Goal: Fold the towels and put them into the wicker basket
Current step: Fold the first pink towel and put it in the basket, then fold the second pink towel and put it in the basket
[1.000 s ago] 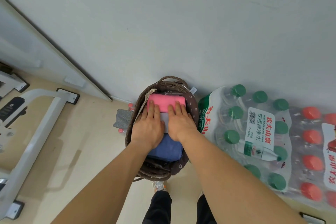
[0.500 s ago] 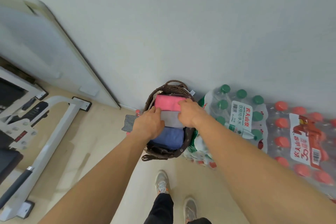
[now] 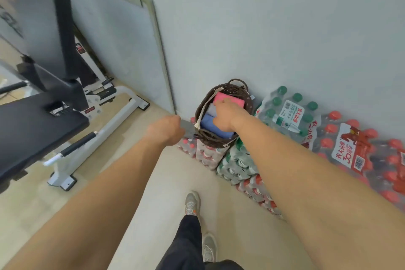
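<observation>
- Centre of the frame, against the wall: basket (image 3: 215, 141), perched on bottle packs (image 3: 241, 160).
- Inside it, packed side by side: pink towel (image 3: 220, 96) uppermost in the frame, grey towel (image 3: 210, 108) in the middle, blue towel (image 3: 210, 124) lowest.
- Over the grey and blue towels: right hand (image 3: 225, 114), reaching toward the pink edge; fingers spread or pinching, cannot tell through the blur.
- Just left of the basket and outside it: left hand (image 3: 164, 131); fingers also blurred, cannot tell.
- Probably soft, light and limp; no risk of breaking or slipping, but likely to unfold if lifted by a single corner.
- Best taken along the folded edge with all layers pinched together, or pressed flat from above to seat.
</observation>
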Motion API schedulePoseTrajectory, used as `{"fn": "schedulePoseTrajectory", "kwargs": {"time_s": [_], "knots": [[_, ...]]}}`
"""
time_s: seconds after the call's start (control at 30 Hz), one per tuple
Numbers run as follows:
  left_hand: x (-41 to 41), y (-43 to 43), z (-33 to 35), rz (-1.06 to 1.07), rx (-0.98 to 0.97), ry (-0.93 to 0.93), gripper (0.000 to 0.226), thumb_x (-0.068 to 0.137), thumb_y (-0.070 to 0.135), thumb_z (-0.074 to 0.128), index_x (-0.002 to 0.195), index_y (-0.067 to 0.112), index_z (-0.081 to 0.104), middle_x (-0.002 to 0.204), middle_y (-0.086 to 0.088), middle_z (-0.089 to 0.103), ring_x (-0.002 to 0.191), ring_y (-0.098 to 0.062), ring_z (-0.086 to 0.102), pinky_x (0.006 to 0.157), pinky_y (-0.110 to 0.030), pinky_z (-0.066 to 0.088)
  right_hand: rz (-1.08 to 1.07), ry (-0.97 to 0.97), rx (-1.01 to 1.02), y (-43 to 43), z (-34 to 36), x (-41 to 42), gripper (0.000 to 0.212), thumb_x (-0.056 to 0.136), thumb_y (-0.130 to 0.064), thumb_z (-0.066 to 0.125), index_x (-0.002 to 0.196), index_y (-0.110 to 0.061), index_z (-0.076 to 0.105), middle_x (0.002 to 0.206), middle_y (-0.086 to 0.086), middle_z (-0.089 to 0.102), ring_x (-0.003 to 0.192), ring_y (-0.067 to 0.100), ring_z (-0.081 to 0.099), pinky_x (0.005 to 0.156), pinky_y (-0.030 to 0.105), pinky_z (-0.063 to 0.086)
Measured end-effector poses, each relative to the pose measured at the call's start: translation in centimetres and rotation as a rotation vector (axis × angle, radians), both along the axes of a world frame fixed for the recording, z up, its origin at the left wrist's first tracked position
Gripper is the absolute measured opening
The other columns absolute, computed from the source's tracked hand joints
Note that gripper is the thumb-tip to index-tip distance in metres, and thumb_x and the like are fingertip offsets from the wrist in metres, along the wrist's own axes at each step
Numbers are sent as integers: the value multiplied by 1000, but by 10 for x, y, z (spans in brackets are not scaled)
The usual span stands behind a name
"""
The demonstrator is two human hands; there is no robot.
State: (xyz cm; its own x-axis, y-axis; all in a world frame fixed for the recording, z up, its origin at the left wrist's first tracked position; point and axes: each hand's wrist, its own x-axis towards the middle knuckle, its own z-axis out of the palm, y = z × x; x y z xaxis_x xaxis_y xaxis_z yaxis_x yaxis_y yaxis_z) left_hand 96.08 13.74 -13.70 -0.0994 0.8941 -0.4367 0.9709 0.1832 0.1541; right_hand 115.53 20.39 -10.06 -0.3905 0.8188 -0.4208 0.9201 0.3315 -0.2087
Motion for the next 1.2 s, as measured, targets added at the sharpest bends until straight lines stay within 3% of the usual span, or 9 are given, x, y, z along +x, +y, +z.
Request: {"fn": "schedulePoseTrajectory", "kwargs": {"time_s": [0.2,0.4,0.6,0.97,1.07,1.2], "knots": [[-64,-96,42,193,27,22,48,98,39,42,139,16,45,138,-8,51,122,-29,52,95,-41,47,162,-16,20,-56,41,-76,54,93,-25,52,144,-12,38,142,17,36,125,39,47,101,47,44],[-149,-186,76,450,70,18,43,93,37,45,132,19,49,125,-8,59,108,-29,57,90,-42,50,384,4,61,-107,78,-183,52,94,-28,48,144,-13,39,144,16,38,128,36,45,104,45,42],[-241,-283,88,641,117,5,44,92,35,51,132,16,52,132,-10,58,115,-31,55,95,-39,48,566,9,93,-174,98,-306,50,96,-30,50,142,-12,42,141,15,41,123,35,50,94,37,44],[-405,-442,91,914,130,-14,50,96,38,47,139,14,43,138,-7,53,121,-28,52,95,-40,46,838,114,88,-321,117,-507,54,97,-30,49,147,-16,35,142,11,38,122,35,48,96,45,45],[-439,-469,91,973,131,5,49,95,37,47,137,13,42,131,-6,55,115,-26,54,87,-38,47,898,117,83,-352,116,-551,54,96,-29,50,147,-16,35,144,12,36,123,35,47,97,47,46],[-488,-481,90,1030,160,4,38,91,35,47,121,11,49,102,-3,59,92,-25,58,76,-39,51,982,116,97,-373,113,-610,61,95,-26,49,151,-17,28,149,12,31,130,35,42,99,47,45]]}}
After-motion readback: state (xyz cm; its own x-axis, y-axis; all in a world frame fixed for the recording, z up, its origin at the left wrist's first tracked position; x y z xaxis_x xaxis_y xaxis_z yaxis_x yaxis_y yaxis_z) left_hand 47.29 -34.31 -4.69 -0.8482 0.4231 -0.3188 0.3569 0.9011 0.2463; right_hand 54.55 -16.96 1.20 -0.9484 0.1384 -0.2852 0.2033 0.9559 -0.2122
